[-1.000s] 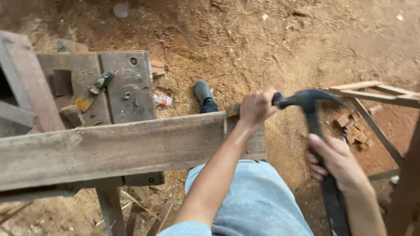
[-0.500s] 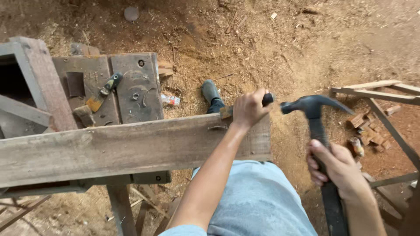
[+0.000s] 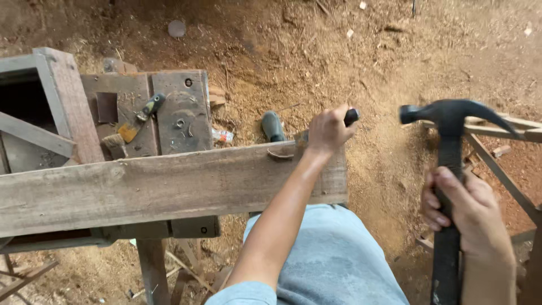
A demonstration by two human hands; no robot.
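My left hand [image 3: 326, 131] grips a dark-handled chisel [image 3: 351, 116] against the far right end of a long weathered plank [image 3: 158, 186] lying across the bench. Only the chisel's handle end shows past my fingers. A curved notch [image 3: 281, 151] marks the plank's edge just left of that hand. My right hand [image 3: 464, 212] holds the shaft of a black claw hammer [image 3: 449, 116], raised to the right of the chisel, its face pointing left and apart from the chisel handle.
A worn wooden bench top [image 3: 180, 121] behind the plank carries a small yellow-bladed tool [image 3: 138, 116]. A grey timber frame [image 3: 62, 107] stands at left. Sawdust-covered ground, my shoe [image 3: 272, 125], and a wooden frame [image 3: 508, 164] at right.
The hammer has swung back to the right, away from the chisel handle. My left hand keeps its grip at the plank's end.
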